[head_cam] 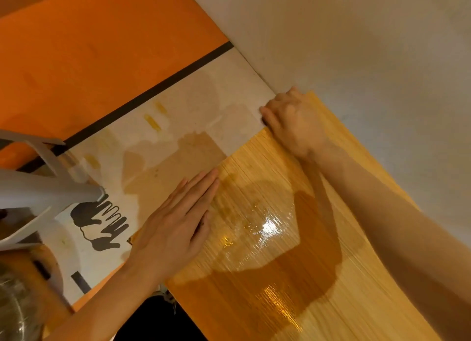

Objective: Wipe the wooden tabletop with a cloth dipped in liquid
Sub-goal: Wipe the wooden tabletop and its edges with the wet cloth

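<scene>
The wooden tabletop [267, 238] is yellow-orange with fine grain and runs from the bottom right up to a far corner by the wall. A glossy patch shines near its middle. My left hand [175, 226] lies flat with straight fingers on the tabletop's left edge, fingertips pointing away from me. At the far corner my right hand [293, 121] has its knuckles up and its fingers curled over the tabletop's far edge. No cloth shows in either hand, and what lies under the right fingers is hidden.
A white plastic chair [38, 188] stands at the left on the pale floor [178, 116], which has orange areas and a dark stripe. A shiny metal bowl [15, 310] sits at the bottom left. A grey wall [356, 47] borders the tabletop's right side.
</scene>
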